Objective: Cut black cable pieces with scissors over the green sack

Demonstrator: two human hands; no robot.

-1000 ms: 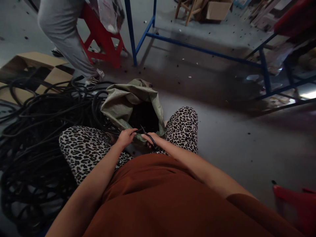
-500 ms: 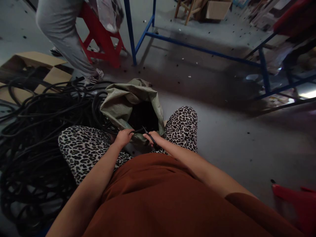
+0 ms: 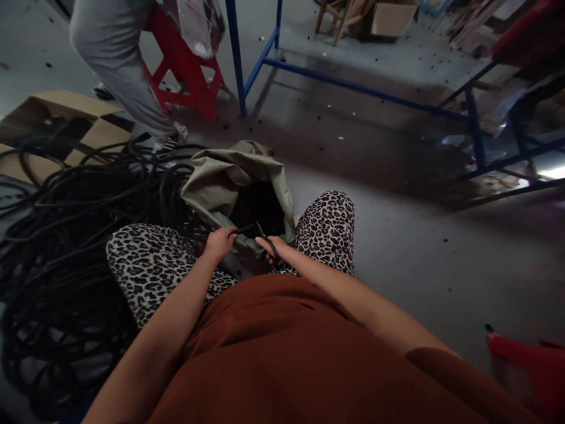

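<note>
Between my knees stands a grey-green woven sack [image 3: 212,182], its mouth open and its inside dark. My left hand [image 3: 219,242] is closed on a black rubber strip [image 3: 244,228], whose end sticks out to the right over the sack's near rim. My right hand [image 3: 274,246] grips black-handled scissors [image 3: 274,251]. Their blades point up and left, close to the end of the strip; whether they touch it I cannot tell. What lies deep in the sack is too dark to make out.
A big heap of black rubber strips [image 3: 88,212] covers the floor at left, by an open cardboard box [image 3: 75,105]. Beyond are a person's grey-trousered leg [image 3: 119,65], a red stool [image 3: 180,65] and a blue metal frame [image 3: 335,85]. Something red [image 3: 525,365] stands at lower right.
My left hand has shifted slightly left with the strip, and the strip's end now stands a little apart from my right hand. The whole view has drifted slightly.
</note>
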